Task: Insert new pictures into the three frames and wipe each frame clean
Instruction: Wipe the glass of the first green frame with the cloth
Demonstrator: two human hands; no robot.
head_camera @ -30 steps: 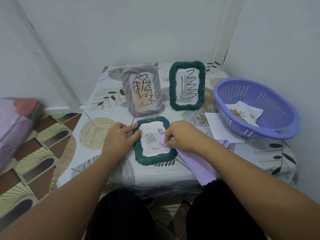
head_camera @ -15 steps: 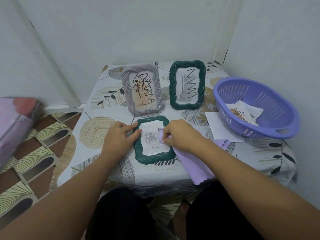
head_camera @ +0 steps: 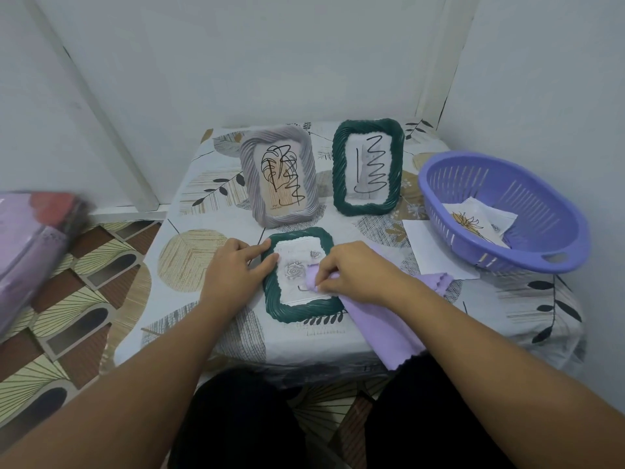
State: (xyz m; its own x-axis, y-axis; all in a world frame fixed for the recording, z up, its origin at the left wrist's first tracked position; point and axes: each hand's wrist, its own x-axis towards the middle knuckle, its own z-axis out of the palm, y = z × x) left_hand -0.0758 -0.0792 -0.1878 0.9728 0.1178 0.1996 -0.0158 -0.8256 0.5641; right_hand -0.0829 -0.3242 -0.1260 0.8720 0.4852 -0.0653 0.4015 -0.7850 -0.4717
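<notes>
Right hand (head_camera: 355, 272) pinches a lilac cloth (head_camera: 382, 319) against the glass of the flat green frame (head_camera: 297, 308), directly beneath its fingertips (long axis pointing away); left hand (head_camera: 233, 269) steadies its left edge, fingers straight.

Soft even light, blurred left edge

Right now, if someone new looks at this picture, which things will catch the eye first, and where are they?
First the two hands at the table's near edge: the right hand pinches a lilac cloth onto the glass of a flat-lying green frame, which the left hand steadies. Behind stand a grey frame and another green frame, both with black scribbles on them. At the right sits a purple basket holding paper pictures.
</notes>
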